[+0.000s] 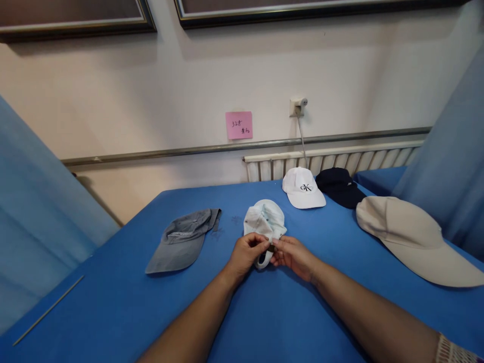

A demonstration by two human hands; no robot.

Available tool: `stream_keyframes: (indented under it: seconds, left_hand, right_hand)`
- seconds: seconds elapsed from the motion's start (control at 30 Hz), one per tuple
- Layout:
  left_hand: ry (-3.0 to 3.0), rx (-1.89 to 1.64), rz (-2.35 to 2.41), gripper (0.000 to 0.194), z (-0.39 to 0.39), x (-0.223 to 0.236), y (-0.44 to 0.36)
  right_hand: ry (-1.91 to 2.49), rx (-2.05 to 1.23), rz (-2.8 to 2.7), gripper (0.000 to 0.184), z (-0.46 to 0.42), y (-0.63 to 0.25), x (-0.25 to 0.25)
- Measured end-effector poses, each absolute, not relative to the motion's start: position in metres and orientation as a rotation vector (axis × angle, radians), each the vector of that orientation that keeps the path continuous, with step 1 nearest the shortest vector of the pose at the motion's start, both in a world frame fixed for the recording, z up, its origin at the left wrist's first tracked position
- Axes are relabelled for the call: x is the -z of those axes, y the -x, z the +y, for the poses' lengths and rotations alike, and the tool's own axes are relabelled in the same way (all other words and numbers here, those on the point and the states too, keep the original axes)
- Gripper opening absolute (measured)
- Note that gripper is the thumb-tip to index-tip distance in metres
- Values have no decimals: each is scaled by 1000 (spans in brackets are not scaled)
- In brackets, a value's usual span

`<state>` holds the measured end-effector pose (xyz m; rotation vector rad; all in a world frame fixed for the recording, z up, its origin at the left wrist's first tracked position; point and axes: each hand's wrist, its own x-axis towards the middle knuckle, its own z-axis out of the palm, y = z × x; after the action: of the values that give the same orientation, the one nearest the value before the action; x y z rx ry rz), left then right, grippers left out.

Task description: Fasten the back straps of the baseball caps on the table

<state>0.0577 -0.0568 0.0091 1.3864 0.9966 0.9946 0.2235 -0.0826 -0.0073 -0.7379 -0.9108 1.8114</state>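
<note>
A pale mint baseball cap (264, 218) rests on the blue-covered table, its back strap turned toward me and its brim pointing away. My left hand (247, 253) pinches the cap's rear edge beside the strap. From the other side, my right hand (294, 256) grips the same edge, thumb on top and fingers curled beneath. Between the hands the strap (264, 260) forms a loop, with a small brownish piece next to my right fingers. My fingertips partly cover the strap's fastening.
A grey cap (183, 241) lies to the left, near a thin stick (49, 310). At the back right are a white cap (302, 189), a dark navy cap (340, 187) and a large beige long-brimmed cap (416, 237). Behind the table stands a radiator (333, 160); blue curtains (41, 217) hang at both sides.
</note>
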Motion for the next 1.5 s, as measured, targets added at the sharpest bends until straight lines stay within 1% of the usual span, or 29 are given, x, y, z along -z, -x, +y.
stream_keyframes:
  seconds: [0.1,0.23,0.37,0.53,0.73,1.0,1.17,1.23,1.4,1.5]
  left_hand:
    - [-1602,-1036,1138,23,-62,-8,-61]
    - [-2001,-1014,1303,15,-74,-15,-63]
    - [-2272,-945,1423,15,-82,-24,-62]
    - [-2468,-793,1555,15,-85,-28,-61]
    - [-2504,-723,1600,17,-88,-31,-63]
    - [-2301,-790,1533,16,-74,-28,-55]
    - [-2270,-742,1493,18,-70,-26,-51]
    - [-2291,-705,1480,19,-72,-26,-53]
    - [-2361,-663,1432,20,-75,-28,-56]
    - [-2408,-623,1414,18,-78,-30,-57]
  right_hand:
    - [758,-1848,-821,34,-81,-222,8]
    - [617,-1912,-680,29,-80,-219,10]
    - [536,-1949,-625,27,-81,-218,11]
    - [567,-1930,-707,28,-81,-219,13]
    - [653,-1834,-811,36,-81,-216,13]
    - [999,-1610,-989,48,-75,-221,13]
    - [1109,-1391,-901,45,-72,-226,11]
    - [1100,-1397,-850,43,-76,-225,8]
    - [979,-1608,-728,40,-85,-219,3]
    - [931,-1642,-740,37,-85,-218,7]
